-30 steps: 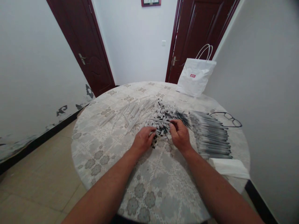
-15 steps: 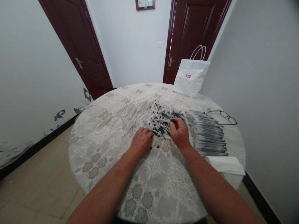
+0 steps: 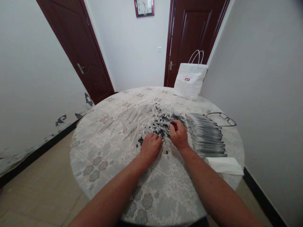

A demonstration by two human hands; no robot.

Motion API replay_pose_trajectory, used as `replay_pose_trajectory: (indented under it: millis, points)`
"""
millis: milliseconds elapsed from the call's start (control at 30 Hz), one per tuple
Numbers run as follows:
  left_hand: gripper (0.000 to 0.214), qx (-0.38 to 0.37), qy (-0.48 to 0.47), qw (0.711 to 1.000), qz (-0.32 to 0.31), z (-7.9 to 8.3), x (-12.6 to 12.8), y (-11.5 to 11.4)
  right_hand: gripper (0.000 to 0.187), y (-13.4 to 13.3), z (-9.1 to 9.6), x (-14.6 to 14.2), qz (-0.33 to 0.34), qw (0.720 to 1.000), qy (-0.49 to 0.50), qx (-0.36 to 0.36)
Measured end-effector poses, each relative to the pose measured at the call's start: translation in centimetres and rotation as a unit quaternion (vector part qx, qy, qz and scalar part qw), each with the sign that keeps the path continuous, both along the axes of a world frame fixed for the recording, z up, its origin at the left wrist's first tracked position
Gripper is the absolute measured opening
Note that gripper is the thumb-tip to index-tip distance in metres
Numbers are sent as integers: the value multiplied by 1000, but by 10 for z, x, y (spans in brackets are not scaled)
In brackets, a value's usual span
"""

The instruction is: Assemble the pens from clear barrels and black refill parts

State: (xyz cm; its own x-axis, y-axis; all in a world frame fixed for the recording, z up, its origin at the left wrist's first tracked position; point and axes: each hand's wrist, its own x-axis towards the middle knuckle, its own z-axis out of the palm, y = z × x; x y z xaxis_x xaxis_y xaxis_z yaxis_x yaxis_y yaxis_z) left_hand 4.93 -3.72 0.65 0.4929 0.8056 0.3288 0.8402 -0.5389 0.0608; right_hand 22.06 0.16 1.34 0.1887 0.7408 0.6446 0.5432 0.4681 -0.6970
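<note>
My right hand (image 3: 178, 134) pinches the right end of a pale pen barrel (image 3: 161, 122), which points left above a heap of white pen caps (image 3: 165, 111). Below it, my left hand (image 3: 151, 145) rests at the near edge of the heap with fingers curled down. Whatever its fingertips hold is hidden. Dark thin refills (image 3: 178, 118) lie behind my right hand. Many clear empty barrels (image 3: 136, 116) spread to the left. Small black plugs (image 3: 167, 152) lie on the cloth near my hands.
Rows of assembled pens (image 3: 208, 135) lie at the right, with eyeglasses (image 3: 227, 119) beyond and a white folded packet (image 3: 224, 165) nearer. A white paper bag (image 3: 190, 80) stands at the back of the round table, covered by a patterned tablecloth (image 3: 99, 170).
My left hand has shifted right along the near edge of the heap, uncovering black plugs at its left. My right hand still holds the barrel in nearly the same place. The view tilted slightly.
</note>
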Motion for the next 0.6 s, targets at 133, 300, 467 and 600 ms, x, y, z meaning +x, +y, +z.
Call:
replay_pose_trajectory:
  millis: [133, 300, 467, 600]
  points:
    - [15, -5, 16, 1000, 20, -7, 10, 4, 21, 2, -3, 0, -2, 1000, 0, 2]
    - [15, -28, -50, 998, 18, -5, 4, 2, 21, 1, -2, 0, 1, 1000, 22, -10]
    - [15, -139, -340, 930, 32, 14, -32, 0, 23, 3, -3, -1, 26, 992, 109, -53]
    - [34, -227, -555, 797, 64, 26, -64, 6, 26, 6, -7, -2, 57, 987, 140, -58]
